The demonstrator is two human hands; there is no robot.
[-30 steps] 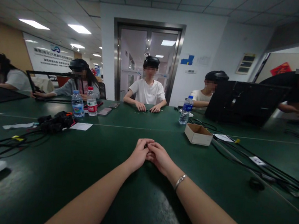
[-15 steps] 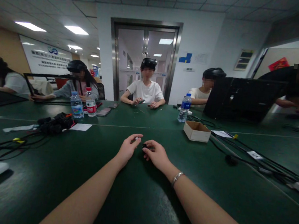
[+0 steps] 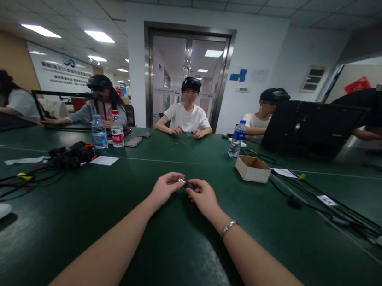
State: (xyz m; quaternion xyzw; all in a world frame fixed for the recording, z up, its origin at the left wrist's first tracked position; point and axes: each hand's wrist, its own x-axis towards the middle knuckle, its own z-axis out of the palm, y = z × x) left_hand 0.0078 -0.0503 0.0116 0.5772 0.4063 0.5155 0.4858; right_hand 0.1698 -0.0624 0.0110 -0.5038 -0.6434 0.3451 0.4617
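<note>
Over the middle of the green table (image 3: 177,252), my left hand (image 3: 165,191) pinches a small silvery piece (image 3: 181,181) between thumb and fingers. Facing it, my right hand (image 3: 204,197) grips a small black object (image 3: 191,186), its thumb and fingers closed round it. The silvery piece and the black object meet, or nearly meet, between my fingertips; whether they are joined is too small to tell. A metal bracelet sits on my right wrist.
An open cardboard box (image 3: 252,169) stands right of my hands, near a water bottle (image 3: 237,139). Black cables (image 3: 339,212) run along the right. Two bottles, a white paper (image 3: 104,160) and a black bundle (image 3: 71,155) are at the left. Several people sit around the table.
My two hands have come closer together. The silvery piece now shows clearly at my left fingertips, against or beside the black object, which is more visible.
</note>
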